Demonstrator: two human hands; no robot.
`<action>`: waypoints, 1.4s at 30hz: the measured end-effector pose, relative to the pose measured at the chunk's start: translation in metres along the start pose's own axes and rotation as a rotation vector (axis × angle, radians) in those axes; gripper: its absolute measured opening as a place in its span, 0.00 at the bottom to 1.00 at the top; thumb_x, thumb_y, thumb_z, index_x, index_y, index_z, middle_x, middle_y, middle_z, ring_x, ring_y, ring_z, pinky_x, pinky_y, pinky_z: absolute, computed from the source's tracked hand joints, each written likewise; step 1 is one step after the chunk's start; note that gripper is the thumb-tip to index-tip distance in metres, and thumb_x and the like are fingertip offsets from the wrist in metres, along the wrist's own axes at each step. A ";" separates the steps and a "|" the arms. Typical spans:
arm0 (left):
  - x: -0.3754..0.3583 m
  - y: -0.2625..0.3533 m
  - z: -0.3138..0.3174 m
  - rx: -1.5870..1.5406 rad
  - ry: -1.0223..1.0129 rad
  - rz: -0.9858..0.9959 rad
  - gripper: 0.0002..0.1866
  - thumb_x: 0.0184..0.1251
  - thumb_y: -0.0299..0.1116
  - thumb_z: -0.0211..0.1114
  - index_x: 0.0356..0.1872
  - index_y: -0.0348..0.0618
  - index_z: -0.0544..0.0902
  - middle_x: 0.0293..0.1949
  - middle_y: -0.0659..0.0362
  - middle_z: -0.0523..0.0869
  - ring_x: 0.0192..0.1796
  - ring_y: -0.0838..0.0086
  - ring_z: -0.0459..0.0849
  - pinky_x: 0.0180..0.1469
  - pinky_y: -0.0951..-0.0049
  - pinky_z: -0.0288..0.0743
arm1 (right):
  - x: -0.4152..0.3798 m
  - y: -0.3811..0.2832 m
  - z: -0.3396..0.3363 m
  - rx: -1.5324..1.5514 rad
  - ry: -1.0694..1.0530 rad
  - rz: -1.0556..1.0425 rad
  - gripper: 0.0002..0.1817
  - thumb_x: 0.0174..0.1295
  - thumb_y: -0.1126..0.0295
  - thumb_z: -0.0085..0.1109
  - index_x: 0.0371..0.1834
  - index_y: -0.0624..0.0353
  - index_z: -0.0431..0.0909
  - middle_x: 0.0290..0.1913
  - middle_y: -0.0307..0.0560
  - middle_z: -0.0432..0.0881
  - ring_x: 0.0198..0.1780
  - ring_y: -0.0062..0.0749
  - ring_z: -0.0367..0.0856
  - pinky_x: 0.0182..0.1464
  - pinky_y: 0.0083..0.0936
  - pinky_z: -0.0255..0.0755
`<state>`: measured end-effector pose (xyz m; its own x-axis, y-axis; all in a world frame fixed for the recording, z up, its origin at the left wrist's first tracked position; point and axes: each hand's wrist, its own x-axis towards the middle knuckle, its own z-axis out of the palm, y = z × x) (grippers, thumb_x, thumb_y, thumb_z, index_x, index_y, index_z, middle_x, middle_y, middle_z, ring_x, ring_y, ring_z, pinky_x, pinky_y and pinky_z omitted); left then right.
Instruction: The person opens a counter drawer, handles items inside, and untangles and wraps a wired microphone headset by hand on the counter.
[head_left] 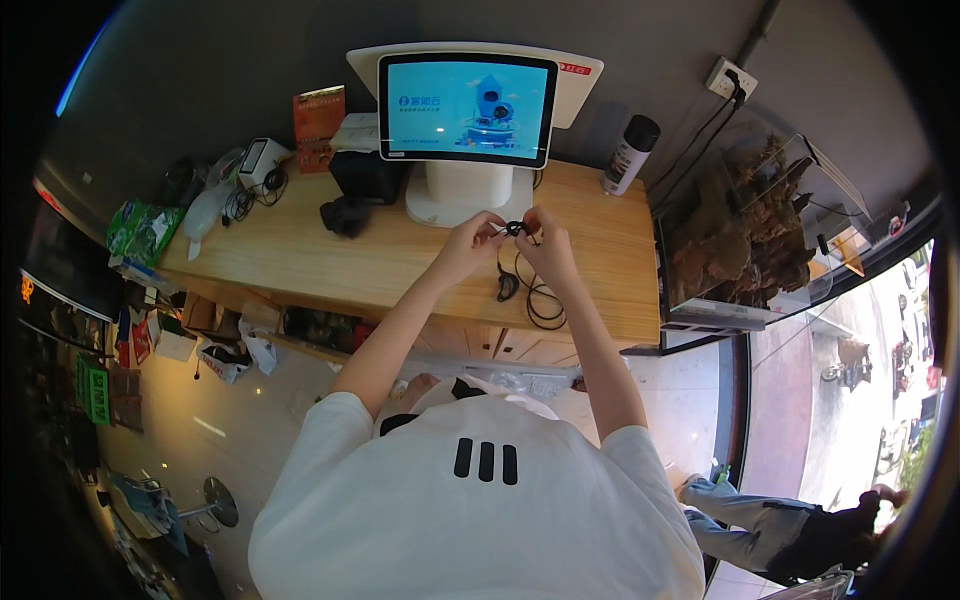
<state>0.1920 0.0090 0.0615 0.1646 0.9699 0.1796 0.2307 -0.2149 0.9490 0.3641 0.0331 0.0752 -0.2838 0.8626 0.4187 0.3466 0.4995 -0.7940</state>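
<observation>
Over the front part of the wooden desk [400, 262], my left hand [472, 243] and my right hand [547, 246] are close together. Both pinch a small bunched section of a thin black cable [516, 229] between thumb and fingers. From there the rest of the cable hangs in loose loops below my right hand, near the desk's front edge. A dark curved piece [507, 287] dangles on the cable between my forearms. Just beyond my hands is the white base [436, 207] of a lit screen [468, 108].
A spray can [631, 155] stands at the desk's right. At the left are a black box [368, 176], a red card [318, 128], a white device [262, 162] with a cord, and a green packet [145, 232]. A glass tank [740, 240] adjoins the right. Another person's legs [745, 520] show lower right.
</observation>
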 end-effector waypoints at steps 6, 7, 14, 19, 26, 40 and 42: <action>-0.006 -0.008 0.005 0.043 0.061 0.133 0.06 0.62 0.23 0.60 0.39 0.37 0.77 0.23 0.60 0.78 0.24 0.79 0.69 0.28 0.77 0.65 | -0.009 0.019 0.016 -0.050 0.101 0.008 0.09 0.52 0.78 0.59 0.33 0.63 0.69 0.30 0.49 0.76 0.34 0.34 0.75 0.39 0.27 0.69; -0.008 -0.006 0.004 0.105 0.075 0.163 0.05 0.62 0.23 0.60 0.38 0.36 0.76 0.24 0.59 0.78 0.25 0.76 0.70 0.31 0.75 0.66 | -0.010 0.019 0.015 0.142 0.144 0.137 0.07 0.54 0.78 0.58 0.33 0.63 0.69 0.31 0.47 0.76 0.34 0.30 0.75 0.39 0.25 0.69; -0.018 -0.012 -0.015 0.439 0.171 0.226 0.02 0.67 0.24 0.55 0.37 0.36 0.73 0.30 0.56 0.75 0.31 0.70 0.74 0.36 0.72 0.69 | -0.005 0.044 -0.018 0.554 0.352 0.356 0.04 0.65 0.78 0.49 0.38 0.62 0.65 0.32 0.47 0.79 0.37 0.25 0.77 0.40 0.20 0.71; -0.019 -0.008 -0.027 0.452 0.259 0.250 0.01 0.64 0.22 0.54 0.35 0.37 0.74 0.31 0.51 0.76 0.36 0.58 0.75 0.41 0.66 0.69 | 0.001 0.042 -0.038 0.877 0.626 0.490 0.03 0.67 0.79 0.45 0.38 0.61 0.63 0.28 0.45 0.77 0.38 0.29 0.79 0.42 0.23 0.73; -0.021 -0.010 -0.026 0.257 0.099 0.092 0.06 0.63 0.22 0.56 0.40 0.36 0.75 0.35 0.50 0.79 0.36 0.60 0.79 0.37 0.65 0.71 | -0.002 0.068 -0.029 0.440 0.207 0.385 0.06 0.61 0.77 0.52 0.39 0.63 0.67 0.23 0.42 0.74 0.28 0.24 0.73 0.31 0.22 0.67; -0.030 -0.016 -0.011 0.324 -0.028 0.154 0.07 0.62 0.24 0.59 0.40 0.35 0.75 0.27 0.54 0.79 0.29 0.68 0.76 0.33 0.71 0.70 | -0.001 0.020 0.005 -0.187 -0.239 0.179 0.10 0.61 0.69 0.58 0.41 0.64 0.79 0.36 0.50 0.80 0.35 0.37 0.78 0.40 0.30 0.71; -0.030 -0.022 -0.012 0.307 -0.046 0.180 0.08 0.62 0.25 0.60 0.40 0.35 0.75 0.27 0.55 0.78 0.28 0.69 0.75 0.33 0.71 0.70 | 0.001 0.012 0.002 -0.158 -0.221 0.122 0.10 0.61 0.70 0.58 0.42 0.64 0.79 0.37 0.50 0.80 0.37 0.38 0.78 0.41 0.30 0.71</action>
<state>0.1709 -0.0135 0.0383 0.2701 0.9087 0.3183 0.4704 -0.4130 0.7798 0.3662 0.0399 0.0651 -0.4128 0.8876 0.2045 0.5205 0.4141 -0.7467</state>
